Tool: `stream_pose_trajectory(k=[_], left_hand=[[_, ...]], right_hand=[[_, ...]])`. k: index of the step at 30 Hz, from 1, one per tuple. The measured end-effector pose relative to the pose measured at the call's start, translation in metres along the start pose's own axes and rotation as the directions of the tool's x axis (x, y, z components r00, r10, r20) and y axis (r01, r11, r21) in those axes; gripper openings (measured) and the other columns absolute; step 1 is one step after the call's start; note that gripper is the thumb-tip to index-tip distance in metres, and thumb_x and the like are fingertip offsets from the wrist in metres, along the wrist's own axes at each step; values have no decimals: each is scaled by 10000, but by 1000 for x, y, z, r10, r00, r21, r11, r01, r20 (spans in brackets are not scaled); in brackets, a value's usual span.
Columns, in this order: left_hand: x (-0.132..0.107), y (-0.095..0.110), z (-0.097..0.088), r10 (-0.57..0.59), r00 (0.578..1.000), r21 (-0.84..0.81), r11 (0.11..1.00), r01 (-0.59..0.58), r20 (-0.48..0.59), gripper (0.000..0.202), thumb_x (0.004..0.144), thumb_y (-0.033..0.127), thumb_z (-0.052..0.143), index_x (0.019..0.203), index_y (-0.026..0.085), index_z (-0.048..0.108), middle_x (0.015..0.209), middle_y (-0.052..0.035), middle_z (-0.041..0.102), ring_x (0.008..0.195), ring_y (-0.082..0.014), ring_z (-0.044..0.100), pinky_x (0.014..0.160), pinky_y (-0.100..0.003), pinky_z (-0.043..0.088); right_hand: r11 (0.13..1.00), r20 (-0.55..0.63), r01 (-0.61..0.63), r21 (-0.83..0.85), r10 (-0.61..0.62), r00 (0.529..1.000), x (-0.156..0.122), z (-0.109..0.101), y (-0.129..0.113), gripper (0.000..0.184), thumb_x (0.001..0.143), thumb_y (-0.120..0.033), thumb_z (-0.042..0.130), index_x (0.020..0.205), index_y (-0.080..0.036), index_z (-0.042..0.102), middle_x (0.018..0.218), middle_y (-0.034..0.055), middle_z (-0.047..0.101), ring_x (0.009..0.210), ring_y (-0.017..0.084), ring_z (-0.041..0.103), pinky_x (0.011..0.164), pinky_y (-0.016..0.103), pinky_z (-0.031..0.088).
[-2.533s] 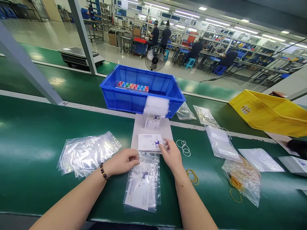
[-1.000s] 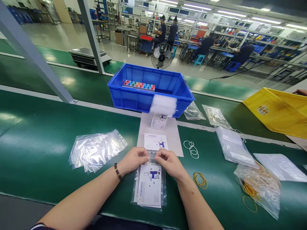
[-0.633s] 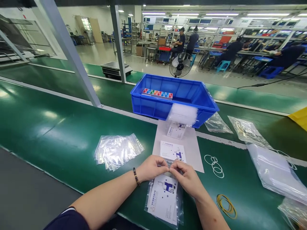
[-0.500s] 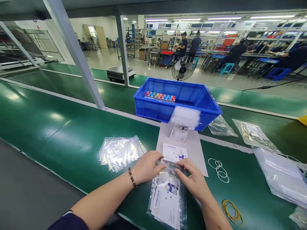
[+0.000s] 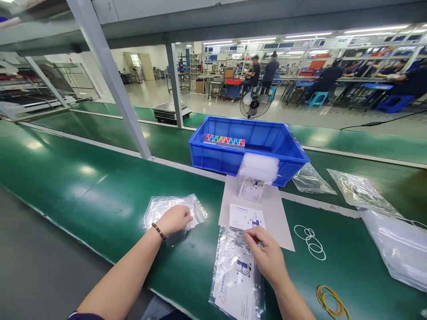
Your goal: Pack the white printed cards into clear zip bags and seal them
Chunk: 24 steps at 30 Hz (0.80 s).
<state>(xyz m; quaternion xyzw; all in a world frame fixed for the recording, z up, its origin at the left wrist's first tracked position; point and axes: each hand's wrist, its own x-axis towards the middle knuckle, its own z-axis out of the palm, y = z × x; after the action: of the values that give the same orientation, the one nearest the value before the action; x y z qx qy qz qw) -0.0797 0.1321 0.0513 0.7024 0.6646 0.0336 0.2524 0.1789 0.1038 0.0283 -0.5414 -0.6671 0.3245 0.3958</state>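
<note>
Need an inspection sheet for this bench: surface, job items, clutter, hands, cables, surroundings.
Surface: green bench top, glossy, with light reflections.
Job items: leaflet bag at front; leaflet stack on grey sheet; clear zip bags further left.
Clutter: white rings and yellow rubber bands, right side.
Left hand: at clear zip bags, grip unclear.
Right hand: at leaflet bag's upper end, contact unclear.
Cables: black cable, upper right.
Surroundings: blue bin, fan, people in background.

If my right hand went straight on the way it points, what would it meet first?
Probably the printed cards just beyond your right hand, though the clear bag lies close and depth is unclear.
</note>
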Motion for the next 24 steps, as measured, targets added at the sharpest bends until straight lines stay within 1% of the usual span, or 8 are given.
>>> stream_pose_trajectory(k=[4,6,8,10,13,17,20,24], left_hand=[[-13,38,9,158,987,-109,982,-155,20,216,753,274,450,571,169,502,599,-9,565,574,-128,497,510,-216,333],[-16,60,19,221,974,-132,968,-213,52,192,710,281,522,549,177,520,573,-1,566,566,-129,503,510,-221,333],[-15,78,30,306,946,-145,946,-290,103,220,676,306,566,507,174,516,517,-11,539,523,-132,483,476,-234,316],[-9,92,39,335,939,-221,924,-312,76,303,683,380,558,473,170,498,468,0,501,505,-125,464,462,-227,314],[6,101,53,229,973,-518,837,-173,44,338,690,438,526,502,158,512,491,24,497,513,-100,465,461,-193,337],[21,103,69,82,988,-836,545,67,132,268,724,299,453,518,138,515,491,25,483,457,-80,453,431,-183,357],[22,102,76,26,997,-876,480,50,72,209,692,222,480,510,128,521,478,35,468,473,-75,438,467,-184,366],[17,99,77,58,997,-832,551,-69,-44,177,663,272,569,562,126,567,517,44,471,533,-78,426,504,-182,340]], right_hand=[[937,222,-225,266,168,961,0,13,-4,448,736,-537,463,891,-147,621,746,78,655,643,185,597,619,306,480],[919,271,-295,260,223,936,-2,17,-4,519,733,-527,459,1030,-116,571,715,77,664,616,192,610,603,313,494],[959,190,-255,124,229,955,-4,16,1,475,725,-482,478,1011,-117,583,686,72,667,631,209,623,623,320,500],[990,44,-124,-63,127,991,-6,13,11,369,731,-443,474,903,-158,633,757,78,680,707,228,635,664,326,501],[950,-48,129,-285,-149,988,-6,9,29,328,776,-412,408,835,-206,656,837,75,683,731,227,638,621,314,507],[861,-63,291,-417,-347,936,-4,11,35,366,805,-437,373,873,-201,645,845,84,681,752,227,641,581,297,515],[891,-20,237,-387,-266,964,-2,10,27,364,771,-500,423,845,-216,637,836,76,681,691,212,642,497,257,511],[955,36,86,-284,-79,996,0,3,24,326,735,-526,463,719,-239,617,737,43,671,561,178,616,432,219,482]])
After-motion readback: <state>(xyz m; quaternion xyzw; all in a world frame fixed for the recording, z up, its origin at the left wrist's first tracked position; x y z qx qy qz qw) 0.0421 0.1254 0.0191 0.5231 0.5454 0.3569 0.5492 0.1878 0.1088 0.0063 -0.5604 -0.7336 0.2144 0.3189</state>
